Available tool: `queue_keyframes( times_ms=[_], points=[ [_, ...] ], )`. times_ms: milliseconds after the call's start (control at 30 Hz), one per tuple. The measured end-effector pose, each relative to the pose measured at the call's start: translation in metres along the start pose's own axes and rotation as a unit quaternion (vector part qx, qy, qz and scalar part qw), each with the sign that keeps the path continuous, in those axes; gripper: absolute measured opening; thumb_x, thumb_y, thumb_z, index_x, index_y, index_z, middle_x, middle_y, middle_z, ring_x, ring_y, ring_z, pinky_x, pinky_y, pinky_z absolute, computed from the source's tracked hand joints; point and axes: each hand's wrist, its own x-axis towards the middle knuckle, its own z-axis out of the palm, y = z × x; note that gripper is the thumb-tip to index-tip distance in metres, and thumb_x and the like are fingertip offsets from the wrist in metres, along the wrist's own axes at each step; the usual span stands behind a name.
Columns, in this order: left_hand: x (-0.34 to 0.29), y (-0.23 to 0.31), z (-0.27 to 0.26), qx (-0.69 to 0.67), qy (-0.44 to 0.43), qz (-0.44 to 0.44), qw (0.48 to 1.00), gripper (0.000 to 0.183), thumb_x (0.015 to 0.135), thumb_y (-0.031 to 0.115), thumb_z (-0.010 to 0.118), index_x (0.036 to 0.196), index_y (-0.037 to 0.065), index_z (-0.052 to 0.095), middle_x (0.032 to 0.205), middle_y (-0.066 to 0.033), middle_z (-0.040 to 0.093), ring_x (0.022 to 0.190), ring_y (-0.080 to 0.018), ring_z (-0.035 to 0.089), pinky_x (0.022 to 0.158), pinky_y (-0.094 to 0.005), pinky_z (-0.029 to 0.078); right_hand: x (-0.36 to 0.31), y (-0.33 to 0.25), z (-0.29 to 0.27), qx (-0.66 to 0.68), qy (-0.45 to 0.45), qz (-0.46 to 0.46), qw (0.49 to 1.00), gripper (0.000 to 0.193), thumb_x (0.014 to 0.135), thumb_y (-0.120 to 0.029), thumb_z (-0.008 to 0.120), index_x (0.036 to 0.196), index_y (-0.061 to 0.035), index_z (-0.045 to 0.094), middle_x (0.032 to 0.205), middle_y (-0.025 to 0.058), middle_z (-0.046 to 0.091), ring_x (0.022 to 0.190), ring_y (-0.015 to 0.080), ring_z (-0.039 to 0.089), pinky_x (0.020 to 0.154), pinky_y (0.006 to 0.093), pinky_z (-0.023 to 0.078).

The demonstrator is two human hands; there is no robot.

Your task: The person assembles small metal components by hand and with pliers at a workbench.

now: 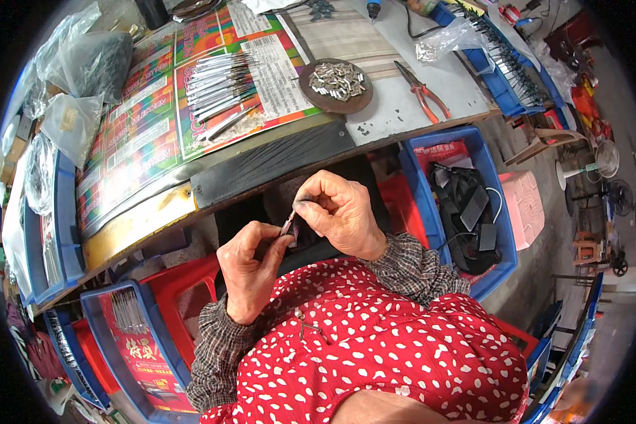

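My left hand point(246, 267) is closed in a pinch on a slim silvery stick point(287, 225), held in front of my lap just off the table edge. The stick's upper end sits between the thumb and forefinger of my right hand point(343, 215), also pinched, so most of it is hidden. Dark smudges show on the right fingertips. On the table ahead lies a row of slim white sticks point(215, 88) with thin dark ends. A round brown dish point(318, 101) beside them holds many small silvery metal tubes point(338, 79).
Red-handled pliers point(422, 93) lie right of the dish. A blue crate point(498, 265) with black items stands right of me. Another blue crate point(95, 328) with thin sticks is at lower left. Plastic bags point(95, 63) rest on the table's left. A rack of dark pieces point(505, 63) is far right.
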Motion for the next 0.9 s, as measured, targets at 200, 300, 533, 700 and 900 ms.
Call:
queue_keyframes(
  times_ms=[200,300,533,700,900],
  points=[
    [-0.014,0.003,-0.014,0.056,0.028,-0.001,0.998,0.012,0.073,-0.002,0.071,0.079,-0.001,0.06,0.068,-0.0082,0.061,0.058,-0.0131,0.058,0.055,-0.0254,0.045,0.002,-0.001,-0.002,0.04,0.051,0.013,0.998,0.002,0.085,-0.001,0.06,0.085,-0.0016,0.058,0.068,-0.0022,0.055,0.055,0.0007,0.046,0.046,0.0179,0.038],
    [-0.025,-0.013,-0.037,0.122,0.07,0.056,0.988,0.014,0.071,-0.002,0.071,0.081,0.0,0.061,0.071,-0.0106,0.06,0.058,-0.0177,0.057,0.053,-0.0271,0.044,-0.002,0.003,-0.013,-0.005,0.049,-0.012,0.999,0.002,0.085,0.0,0.058,0.087,-0.0019,0.058,0.064,-0.0022,0.053,0.051,0.0026,0.044,0.045,0.018,0.036],
    [-0.091,-0.057,-0.143,0.345,0.233,-0.066,0.907,0.008,0.079,0.003,0.066,0.085,0.002,0.061,0.077,-0.0129,0.06,0.065,-0.0249,0.059,0.06,-0.0319,0.046,0.006,0.013,-0.011,0.027,0.037,-0.027,0.999,0.003,0.087,-0.001,0.059,0.087,0.0002,0.056,0.066,-0.0002,0.051,0.05,0.0041,0.045,0.042,0.0175,0.035],
    [-0.151,-0.114,-0.216,0.457,0.267,-0.166,0.832,0.009,0.08,0.007,0.064,0.082,0.0,0.059,0.076,-0.0147,0.062,0.069,-0.0299,0.062,0.061,-0.0347,0.047,0.009,0.006,-0.012,0.01,0.033,-0.034,0.999,0.004,0.088,-0.003,0.06,0.087,0.0,0.057,0.066,-0.0003,0.051,0.05,0.0033,0.044,0.042,0.0172,0.035],
    [-0.186,-0.187,-0.253,0.552,0.195,-0.25,0.771,0.015,0.083,0.017,0.057,0.09,0.005,0.064,0.077,-0.0203,0.064,0.074,-0.039,0.062,0.063,-0.0468,0.048,0.011,0.006,-0.017,0.0,0.063,-0.013,0.998,0.002,0.086,-0.001,0.06,0.086,-0.0003,0.057,0.066,-0.0014,0.052,0.05,0.0034,0.045,0.044,0.0174,0.035]
  ],
)
